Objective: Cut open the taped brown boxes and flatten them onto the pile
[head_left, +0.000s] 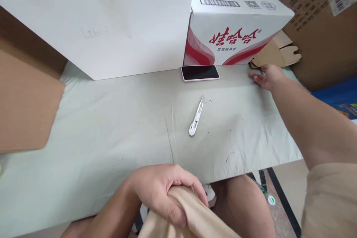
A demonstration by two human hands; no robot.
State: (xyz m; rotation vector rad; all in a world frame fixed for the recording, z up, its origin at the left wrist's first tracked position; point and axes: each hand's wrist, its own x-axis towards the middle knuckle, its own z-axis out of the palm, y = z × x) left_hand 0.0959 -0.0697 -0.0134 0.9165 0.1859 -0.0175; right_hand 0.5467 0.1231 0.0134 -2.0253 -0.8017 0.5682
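Observation:
At the table's front edge my left hand [161, 189] is closed round a bunched fold of beige cloth [192, 212]; where the cloth ends is out of frame. My right hand [267, 76] reaches to the back right, fingers apart and palm partly turned away. It is beside some cut cardboard pieces [279, 54], and I cannot tell whether it touches them. Between the hands a white utility knife [196, 116] lies on the pale green tablecloth [125, 119]. Behind the knife is a phone [200, 73] with a dark screen, lying flat against the carton's foot.
A white and red water carton [237, 37] with upside-down lettering stands at the back, next to a large white box [111, 33]. Brown cardboard rises at left [28, 100] and right [323, 37]. A green-capped item [270, 199] shows below the table's edge.

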